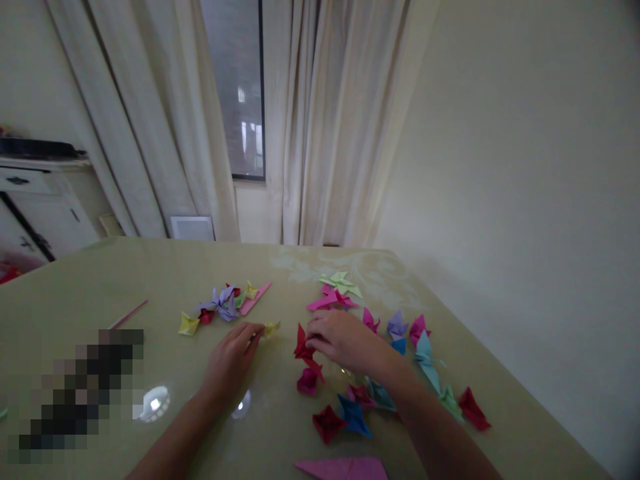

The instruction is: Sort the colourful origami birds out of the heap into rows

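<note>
My left hand [231,355] lies low on the table [150,267], fingers together, its fingertips pinching a small yellow folded paper piece [271,328]. My right hand [340,339] is curled over a red folded paper piece [303,348], fingertips closed on its top. Around the right hand lie several folded paper shapes: pink [330,300], light green [342,283], purple [397,325], light blue [426,357], dark blue [354,415] and dark red [327,423].
A second cluster of folded pieces, purple [223,304], yellow [189,324] and pink [256,297], lies left of centre. A pink stick [129,313] lies at the left. A flat pink sheet [345,468] sits at the near edge. Curtains [320,120] and a window stand behind.
</note>
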{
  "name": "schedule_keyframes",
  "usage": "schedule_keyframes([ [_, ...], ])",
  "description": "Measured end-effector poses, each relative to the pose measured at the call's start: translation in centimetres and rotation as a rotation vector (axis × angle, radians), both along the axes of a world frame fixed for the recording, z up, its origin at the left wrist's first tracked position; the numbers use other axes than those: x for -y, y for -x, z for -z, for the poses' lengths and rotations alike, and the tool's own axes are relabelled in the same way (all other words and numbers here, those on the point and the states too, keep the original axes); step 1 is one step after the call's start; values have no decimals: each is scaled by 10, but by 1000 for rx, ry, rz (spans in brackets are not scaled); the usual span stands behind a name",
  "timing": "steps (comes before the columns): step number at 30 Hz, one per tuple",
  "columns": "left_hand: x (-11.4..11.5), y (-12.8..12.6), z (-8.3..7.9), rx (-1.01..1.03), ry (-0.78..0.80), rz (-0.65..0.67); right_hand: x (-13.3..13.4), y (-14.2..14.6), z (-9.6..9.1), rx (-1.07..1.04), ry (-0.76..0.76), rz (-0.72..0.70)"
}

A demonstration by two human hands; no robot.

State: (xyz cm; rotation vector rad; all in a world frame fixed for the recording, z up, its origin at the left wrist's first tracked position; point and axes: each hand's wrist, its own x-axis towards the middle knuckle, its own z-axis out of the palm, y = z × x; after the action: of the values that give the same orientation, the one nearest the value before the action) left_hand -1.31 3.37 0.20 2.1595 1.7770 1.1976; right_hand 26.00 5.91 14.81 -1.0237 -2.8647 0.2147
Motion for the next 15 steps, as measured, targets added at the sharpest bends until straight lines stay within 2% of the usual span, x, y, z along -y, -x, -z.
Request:
schedule_keyframes([
  [2, 1, -1, 0, -6, -32, -7, 5, -5, -8, -49, -37, 7],
  [4, 1, -2, 0, -19, -57, -6, 8, -8, -12, -7, -71, 78],
  [7, 1, -3, -1, -23, -86, 18, 7, -3, -3, 147, -76, 200],
  [10, 2, -5, -4, -6, -131, 35, 1, 6, 12, 246, -65, 254],
  [12, 4, -8, -8, 32, -173, 40, -1, 9, 16, 250, -65, 259],
  [15, 8, -16, -15, 131, -225, 59, -1, 6, 9, 150, -60, 252],
])
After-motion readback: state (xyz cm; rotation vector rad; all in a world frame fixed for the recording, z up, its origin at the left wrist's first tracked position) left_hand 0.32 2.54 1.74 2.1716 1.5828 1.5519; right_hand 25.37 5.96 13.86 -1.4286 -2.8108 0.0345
